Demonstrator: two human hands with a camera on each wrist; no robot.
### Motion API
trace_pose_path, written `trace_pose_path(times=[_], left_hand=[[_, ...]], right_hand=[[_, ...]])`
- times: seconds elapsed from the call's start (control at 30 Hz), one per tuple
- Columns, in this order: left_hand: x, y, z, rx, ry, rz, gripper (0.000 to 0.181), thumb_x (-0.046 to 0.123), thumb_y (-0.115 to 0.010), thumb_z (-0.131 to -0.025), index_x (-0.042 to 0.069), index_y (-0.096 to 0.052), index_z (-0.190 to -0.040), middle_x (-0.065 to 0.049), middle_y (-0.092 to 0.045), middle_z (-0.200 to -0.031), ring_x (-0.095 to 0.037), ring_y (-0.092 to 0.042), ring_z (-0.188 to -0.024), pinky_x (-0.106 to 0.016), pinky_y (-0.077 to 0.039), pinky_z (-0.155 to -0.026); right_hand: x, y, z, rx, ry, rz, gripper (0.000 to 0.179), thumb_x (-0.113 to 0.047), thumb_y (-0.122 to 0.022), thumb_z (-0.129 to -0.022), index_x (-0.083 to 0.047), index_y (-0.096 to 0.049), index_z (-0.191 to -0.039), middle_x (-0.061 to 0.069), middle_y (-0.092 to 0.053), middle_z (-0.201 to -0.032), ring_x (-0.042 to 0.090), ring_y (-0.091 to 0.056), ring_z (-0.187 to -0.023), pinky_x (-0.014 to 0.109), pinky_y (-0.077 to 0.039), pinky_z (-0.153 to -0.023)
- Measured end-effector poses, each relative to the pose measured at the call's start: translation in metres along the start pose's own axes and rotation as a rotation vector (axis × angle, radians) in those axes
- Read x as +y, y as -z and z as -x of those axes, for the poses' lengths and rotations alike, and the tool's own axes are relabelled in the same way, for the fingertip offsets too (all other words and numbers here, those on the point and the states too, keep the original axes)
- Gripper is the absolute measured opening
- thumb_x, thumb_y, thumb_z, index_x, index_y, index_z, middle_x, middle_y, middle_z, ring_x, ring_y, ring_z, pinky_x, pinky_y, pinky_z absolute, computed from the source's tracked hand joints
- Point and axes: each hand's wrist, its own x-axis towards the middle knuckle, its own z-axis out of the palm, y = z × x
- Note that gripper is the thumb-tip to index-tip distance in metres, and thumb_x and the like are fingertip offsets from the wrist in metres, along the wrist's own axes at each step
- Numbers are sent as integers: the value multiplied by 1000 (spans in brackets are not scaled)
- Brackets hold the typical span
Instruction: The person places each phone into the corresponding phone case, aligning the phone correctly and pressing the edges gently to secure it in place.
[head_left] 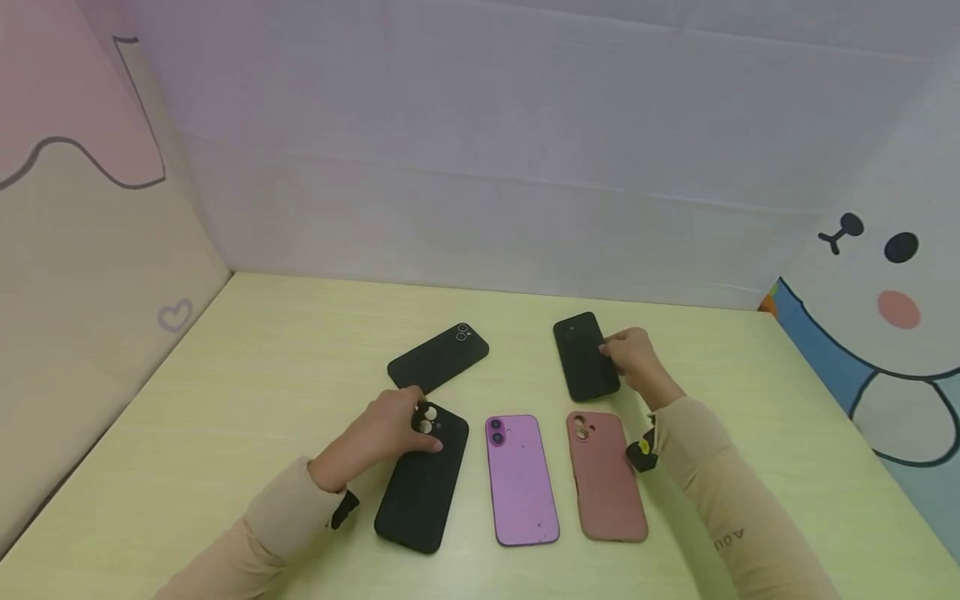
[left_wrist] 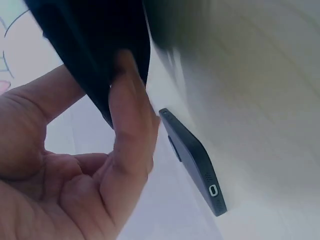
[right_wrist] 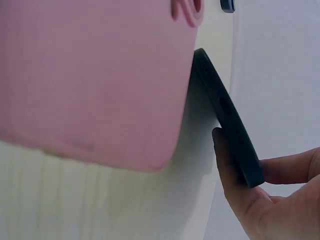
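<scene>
My left hand point(head_left: 382, 433) grips the top end of a black phone point(head_left: 423, 500) with large round camera lenses, thumb on its upper face and fingers behind. In the left wrist view, that phone point(left_wrist: 95, 35) is a dark slab between thumb and fingers. Farther back, my right hand point(head_left: 632, 354) pinches the right edge of a smaller black phone point(head_left: 585, 358). The right wrist view shows this phone point(right_wrist: 227, 117) edge-on, tilted, its pinched side raised. A pink phone case point(head_left: 609, 479) with a camera cutout lies just in front of it.
A purple phone point(head_left: 522, 483) lies between the left-hand phone and the pink case. Behind my left hand lies another black phone point(head_left: 438, 358), set diagonally. A pale wall point(head_left: 487, 167) closes off the back of the light wooden table point(head_left: 285, 358), with printed panels at both sides.
</scene>
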Motion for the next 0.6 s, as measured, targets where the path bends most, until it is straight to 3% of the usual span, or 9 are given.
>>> trace_pose_path(times=[0.07,0.13,0.17,0.23,0.3,0.33,0.4,0.6], left_hand=[[-3,2,-2,-28,-7,43,49,19,-80,-69,-2,-55,-105,-6,-58,-77,-15,-52,-67,-26,-43,-58],[-6,4,-4,-62,-10,78,48,17,-79,-71,-2,-54,-107,-6,-57,-74,-15,-52,-65,-25,-42,-56],[-8,5,-5,-76,-6,90,49,17,-78,-71,-2,-54,-109,-6,-57,-75,-14,-52,-65,-25,-42,-56],[-10,6,-8,-100,-2,105,51,18,-77,-73,-3,-53,-113,-6,-56,-77,-15,-51,-66,-25,-42,-56],[-13,8,-10,-116,3,127,53,18,-77,-73,-3,-51,-115,-7,-55,-79,-15,-50,-67,-25,-42,-56],[-14,8,-11,-119,2,137,54,18,-77,-73,-3,-51,-116,-8,-55,-80,-15,-50,-67,-25,-41,-57],[-17,9,-14,-121,1,154,55,18,-76,-74,-3,-50,-117,-8,-55,-81,-16,-50,-68,-25,-41,-57],[-23,11,-20,-72,-14,160,53,20,-75,-76,-3,-50,-116,-6,-55,-77,-15,-49,-68,-25,-40,-57]], right_hand=[[0,0,-1,-12,-9,-16,40,-2,-37,-96,14,-35,-132,31,-40,-133,12,-44,-59,34,-45,-81],[1,0,-3,-24,-14,-36,41,-2,-36,-95,14,-34,-133,32,-40,-133,9,-39,-58,33,-42,-78],[1,0,-3,-27,-20,-57,41,-1,-35,-95,15,-33,-133,32,-39,-134,12,-46,-59,33,-43,-81],[2,-1,-4,-33,-24,-91,42,0,-34,-95,16,-31,-133,33,-35,-137,24,-60,-86,37,-45,-92],[3,-1,-4,-36,-30,-131,42,0,-33,-95,16,-30,-134,33,-31,-139,36,-49,-117,42,-39,-101],[4,-1,-4,-35,-35,-154,42,0,-33,-95,16,-29,-134,33,-29,-140,39,-41,-124,44,-37,-103],[5,-2,-5,-34,-39,-180,42,0,-32,-95,16,-29,-134,33,-27,-141,41,-34,-128,45,-34,-105],[5,-4,-7,-14,-53,-218,42,1,-33,-94,17,-30,-133,33,-30,-139,41,-37,-127,44,-36,-103]])
